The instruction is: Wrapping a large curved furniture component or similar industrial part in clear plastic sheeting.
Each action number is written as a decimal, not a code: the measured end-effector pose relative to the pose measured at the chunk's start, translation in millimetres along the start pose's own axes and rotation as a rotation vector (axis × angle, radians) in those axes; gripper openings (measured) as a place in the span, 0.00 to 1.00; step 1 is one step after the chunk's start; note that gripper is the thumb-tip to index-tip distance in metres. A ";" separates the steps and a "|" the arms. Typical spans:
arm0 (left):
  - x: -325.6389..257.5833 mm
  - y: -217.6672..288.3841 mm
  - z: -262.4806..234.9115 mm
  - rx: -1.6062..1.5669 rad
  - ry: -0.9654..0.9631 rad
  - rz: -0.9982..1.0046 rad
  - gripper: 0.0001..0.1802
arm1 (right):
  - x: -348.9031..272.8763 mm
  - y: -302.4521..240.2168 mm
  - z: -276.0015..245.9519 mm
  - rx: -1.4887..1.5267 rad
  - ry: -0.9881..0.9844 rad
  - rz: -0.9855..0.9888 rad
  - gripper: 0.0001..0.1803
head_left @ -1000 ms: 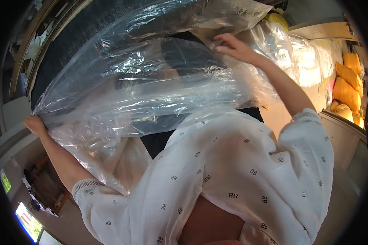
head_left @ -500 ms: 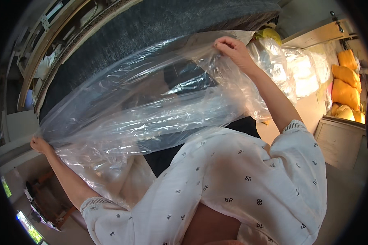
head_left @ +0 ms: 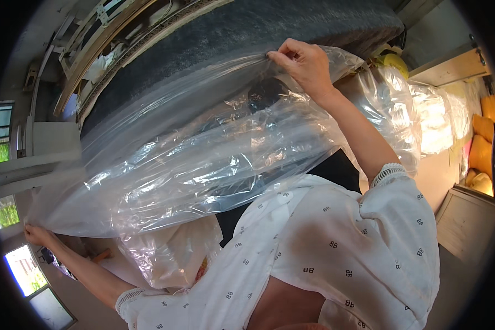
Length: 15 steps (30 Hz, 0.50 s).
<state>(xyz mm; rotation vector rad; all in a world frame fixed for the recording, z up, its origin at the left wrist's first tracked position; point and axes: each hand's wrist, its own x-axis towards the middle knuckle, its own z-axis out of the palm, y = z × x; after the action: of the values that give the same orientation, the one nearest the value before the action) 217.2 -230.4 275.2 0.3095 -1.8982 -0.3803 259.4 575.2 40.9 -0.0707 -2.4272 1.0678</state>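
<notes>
A large clear plastic sheet (head_left: pixel 203 159) is stretched wide between my two hands. My right hand (head_left: pixel 305 63) pinches its upper edge near the top middle, against a big dark grey padded slab (head_left: pixel 258 30). My left hand (head_left: pixel 36 235) grips the sheet's other end at the far lower left, arm fully extended. The plastic is crinkled and sags across the middle, partly veiling the dark slab and a black surface behind it. My white patterned sleeves (head_left: pixel 335 247) fill the lower part of the view.
A wooden slatted frame (head_left: pixel 99 38) runs along the upper left beside the slab. More clear plastic (head_left: pixel 423 115) covers things at right, near yellow cushions (head_left: pixel 481 148) and a wooden cabinet (head_left: pixel 467 220). Bright windows (head_left: pixel 22 269) sit at the lower left.
Both hands have pulled farther apart, drawing the plastic sheet tauter and wider. My right hand has risen toward the slab's edge and my left has dropped lower left.
</notes>
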 end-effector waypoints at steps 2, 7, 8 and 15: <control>-2.8 -18.0 -24.4 -0.033 -0.052 -0.019 0.18 | 5.4 -4.1 -5.2 -0.082 -0.040 -0.006 0.12; -56.9 -42.2 -14.5 -0.072 -0.168 -0.144 0.17 | 22.8 1.0 -20.6 -0.414 0.146 -0.267 0.12; -58.5 -55.3 -22.6 -0.122 -0.202 -0.166 0.16 | 27.0 2.1 -19.7 -0.338 0.080 -0.275 0.10; -131.6 -19.6 43.8 -0.478 -0.183 -0.622 0.17 | 93.0 34.7 -57.9 0.394 -0.186 -0.008 0.09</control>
<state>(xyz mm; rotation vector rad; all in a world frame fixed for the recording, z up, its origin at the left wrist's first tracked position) 222.2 -192.0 140.5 0.5517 -1.7834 -1.2909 198.6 660.5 87.9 0.1759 -2.3212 1.5890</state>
